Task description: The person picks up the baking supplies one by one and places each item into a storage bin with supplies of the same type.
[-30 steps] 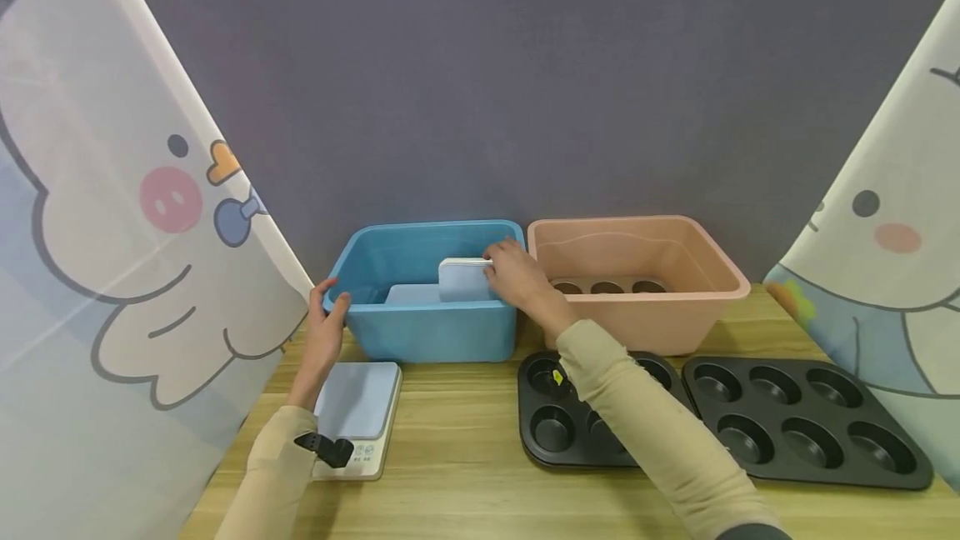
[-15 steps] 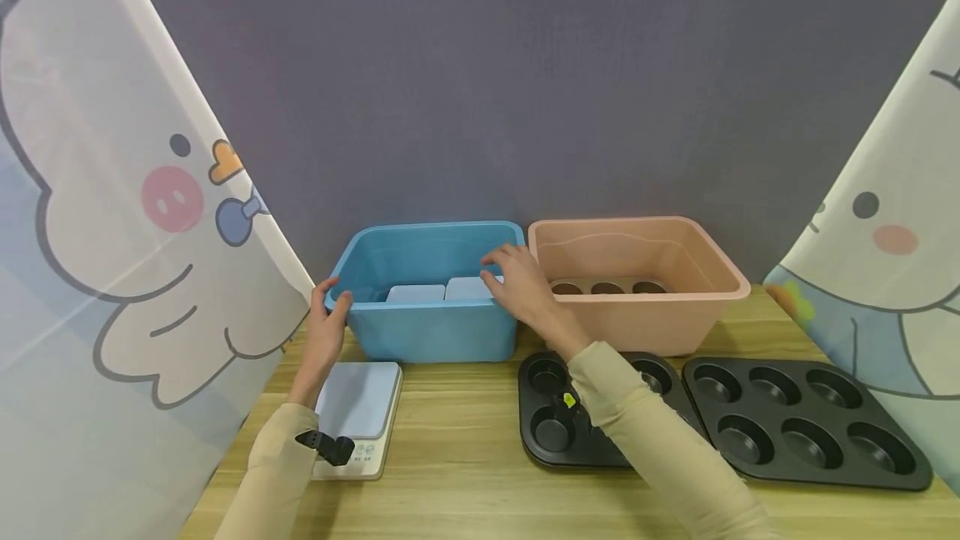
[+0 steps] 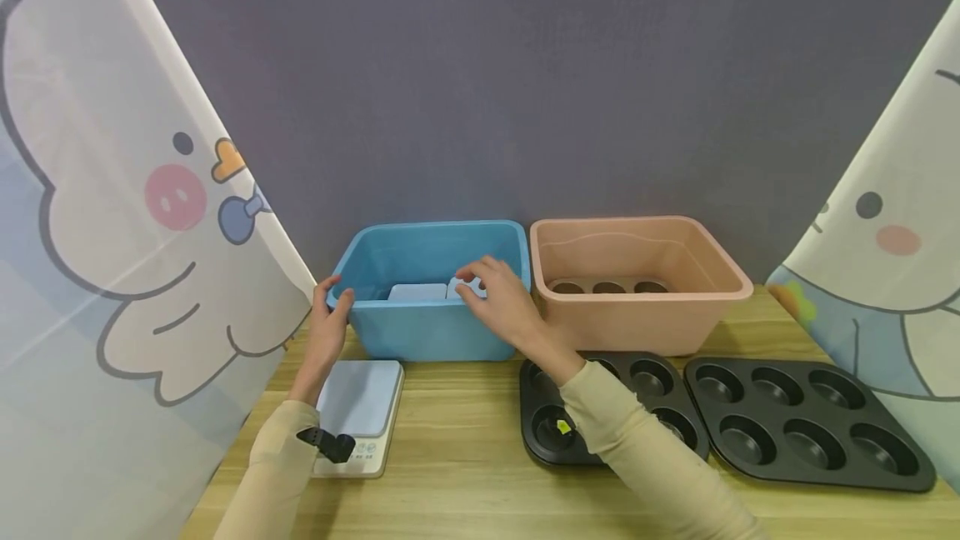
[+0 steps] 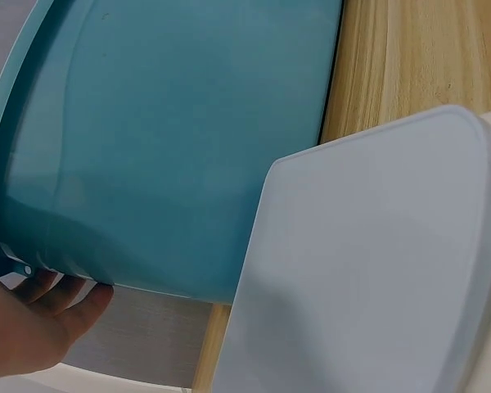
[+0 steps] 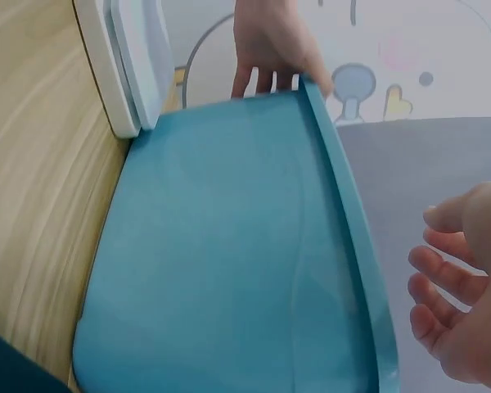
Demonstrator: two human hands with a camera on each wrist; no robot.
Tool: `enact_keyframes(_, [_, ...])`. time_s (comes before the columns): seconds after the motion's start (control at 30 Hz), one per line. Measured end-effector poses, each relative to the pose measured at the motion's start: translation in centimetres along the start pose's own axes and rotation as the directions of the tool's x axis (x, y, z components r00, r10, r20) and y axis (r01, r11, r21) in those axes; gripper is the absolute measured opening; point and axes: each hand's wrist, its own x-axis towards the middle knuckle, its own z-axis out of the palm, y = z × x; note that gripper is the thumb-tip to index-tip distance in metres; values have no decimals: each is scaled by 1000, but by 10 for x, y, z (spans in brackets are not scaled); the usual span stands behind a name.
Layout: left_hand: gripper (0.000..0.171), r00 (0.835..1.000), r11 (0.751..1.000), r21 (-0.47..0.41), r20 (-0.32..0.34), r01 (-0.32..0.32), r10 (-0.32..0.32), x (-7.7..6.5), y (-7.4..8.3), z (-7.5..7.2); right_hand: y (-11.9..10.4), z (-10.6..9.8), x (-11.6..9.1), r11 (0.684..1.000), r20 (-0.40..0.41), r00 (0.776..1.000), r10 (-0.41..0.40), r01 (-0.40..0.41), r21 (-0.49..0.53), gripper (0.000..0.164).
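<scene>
My left hand [image 3: 322,340] grips the left end of the blue plastic bin [image 3: 431,332], its thumb over the rim and the other fingers against the outer end wall [image 4: 45,336]. Over the bin's front right part hovers my right hand [image 3: 510,311], fingers loosely bent, thumb apart, nothing held. Inside the bin lie two flat pale-topped slabs, the left one [image 3: 417,292] in plainer sight; my right hand partly covers the other [image 3: 452,293]. A white kitchen scale [image 3: 360,398] with a pale blue platform lies on the table below my left hand.
Right of the blue bin stands a pink bin [image 3: 637,323] holding a pan with round cups. Two dark muffin pans lie in front, one [image 3: 540,432] partly under my right forearm, the other [image 3: 810,423] farther right. A grey partition [image 3: 480,90] rises behind.
My right hand has let go of a pale-topped slab that stood tilted; it now lies flat in the blue bin. The hand has then shifted left and slightly down. My left hand has stayed put.
</scene>
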Motion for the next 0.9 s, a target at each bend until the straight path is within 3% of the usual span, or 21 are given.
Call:
enact_keyframes(0.27, [61,1000,1000,-5,5,6,-6,0,2,3,-14,5,-5,996,24,1000,-10,8,89,23])
enact_keyframes(0.57, [58,999,999,-40,33,29,-28,-14,29,2,-23,17,-5,985,67,998,-9,-3,174,22])
enact_keyframes(0.9, [60,1000,999,-38,-3,-23,23,-3,5,2,-31,35,-11,974,127,991,-30,0,225,24])
